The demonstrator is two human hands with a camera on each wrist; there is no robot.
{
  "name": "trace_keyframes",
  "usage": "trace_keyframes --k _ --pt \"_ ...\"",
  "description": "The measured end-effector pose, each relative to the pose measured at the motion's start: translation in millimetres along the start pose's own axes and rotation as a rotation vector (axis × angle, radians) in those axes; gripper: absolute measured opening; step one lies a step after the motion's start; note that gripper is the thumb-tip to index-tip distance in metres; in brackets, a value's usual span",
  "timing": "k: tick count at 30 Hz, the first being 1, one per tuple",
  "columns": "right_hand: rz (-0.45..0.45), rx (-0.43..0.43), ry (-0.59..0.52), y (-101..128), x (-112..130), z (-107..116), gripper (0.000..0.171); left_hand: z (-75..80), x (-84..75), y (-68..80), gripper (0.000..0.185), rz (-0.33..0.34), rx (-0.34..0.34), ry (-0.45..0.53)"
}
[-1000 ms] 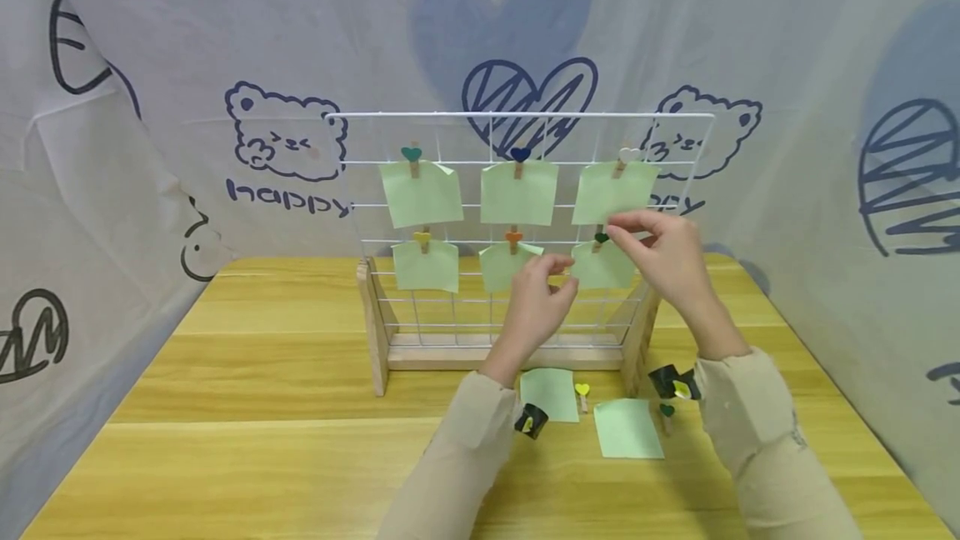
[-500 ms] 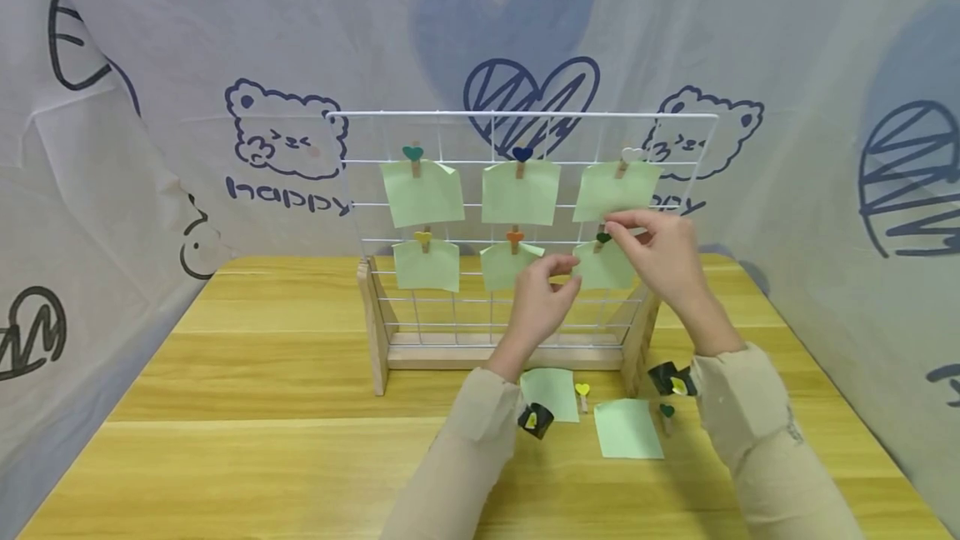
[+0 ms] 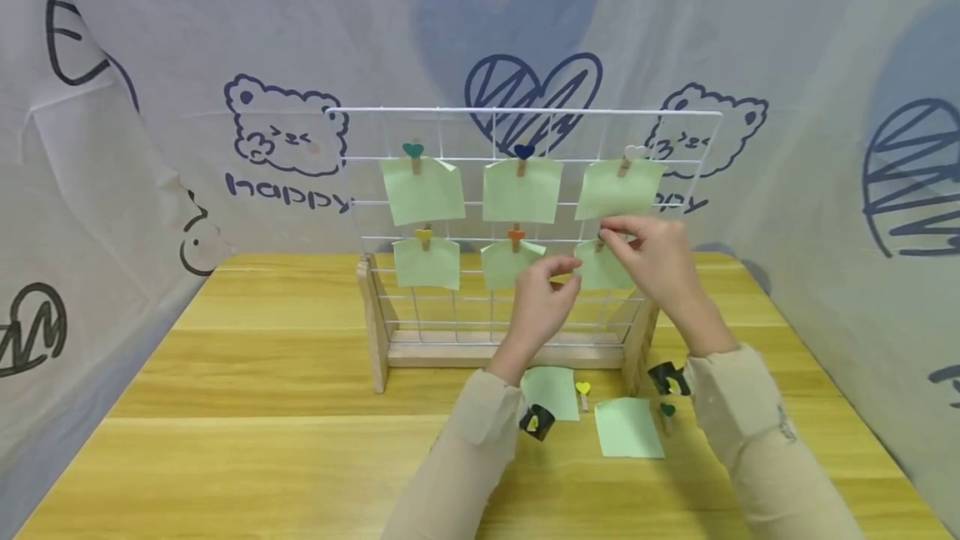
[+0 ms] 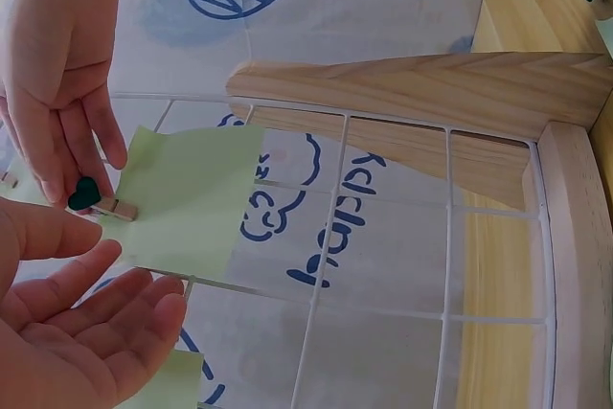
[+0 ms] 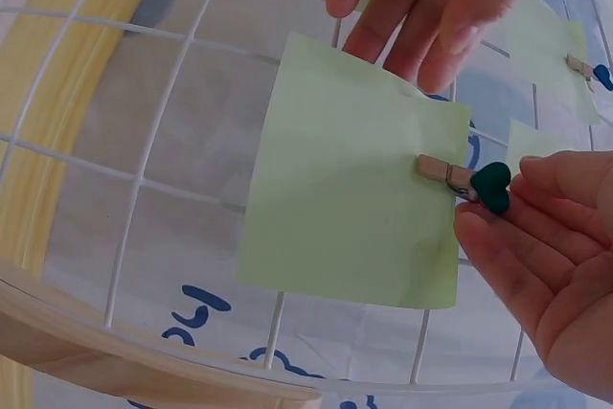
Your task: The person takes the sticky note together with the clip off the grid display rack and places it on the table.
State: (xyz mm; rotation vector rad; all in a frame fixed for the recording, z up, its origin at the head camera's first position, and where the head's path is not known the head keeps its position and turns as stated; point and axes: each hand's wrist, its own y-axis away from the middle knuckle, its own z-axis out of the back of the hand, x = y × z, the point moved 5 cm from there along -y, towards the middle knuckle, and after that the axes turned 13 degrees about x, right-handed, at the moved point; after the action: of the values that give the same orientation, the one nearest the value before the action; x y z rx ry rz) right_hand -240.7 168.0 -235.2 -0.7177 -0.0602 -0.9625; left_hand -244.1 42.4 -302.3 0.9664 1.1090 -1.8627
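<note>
In the head view my right hand pinches the heart end of a small wooden clothespin with a dark green heart. The clothespin sits over the top edge of a pale green sticky note on the white wire grid. My left hand is beside the note's left edge, its fingers loosely bent and apart. Its fingertips come right up to the note's edge in the right wrist view. The heart is mostly hidden by the right fingers in the head view.
Other notes hang by heart clothespins, including an orange one and a white one. Wooden feet hold the grid. Before it on the table lie two loose notes, a yellow clothespin and a green one.
My right fingertips have shifted slightly left and down over the green heart, which now shows less. The left hand stays nearly still beside the note.
</note>
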Motion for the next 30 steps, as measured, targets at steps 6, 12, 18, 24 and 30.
trace_keyframes --k 6,12,18,24,30 --pt "0.011 -0.005 0.021 -1.0 1.9 0.2 0.013 1.7 -2.7 0.2 0.017 -0.025 -0.009 -0.014" --pt "0.01 0.01 0.046 -4.1 2.2 -0.7 0.016 2.1 -2.6 0.2 0.016 -0.036 -0.022 -0.009" --pt "-0.014 0.039 0.052 -5.9 1.8 -1.6 0.02 1.3 -2.0 -0.3 0.017 -0.036 -0.019 -0.006" --pt "-0.051 0.069 0.03 -7.1 2.1 -2.2 0.022 -0.2 -2.6 -0.8 0.018 -0.027 -0.011 0.001" --pt "-0.05 0.086 0.03 -8.0 1.0 -3.7 0.02 -1.1 -3.0 -1.0 0.021 -0.008 -0.004 -0.001"
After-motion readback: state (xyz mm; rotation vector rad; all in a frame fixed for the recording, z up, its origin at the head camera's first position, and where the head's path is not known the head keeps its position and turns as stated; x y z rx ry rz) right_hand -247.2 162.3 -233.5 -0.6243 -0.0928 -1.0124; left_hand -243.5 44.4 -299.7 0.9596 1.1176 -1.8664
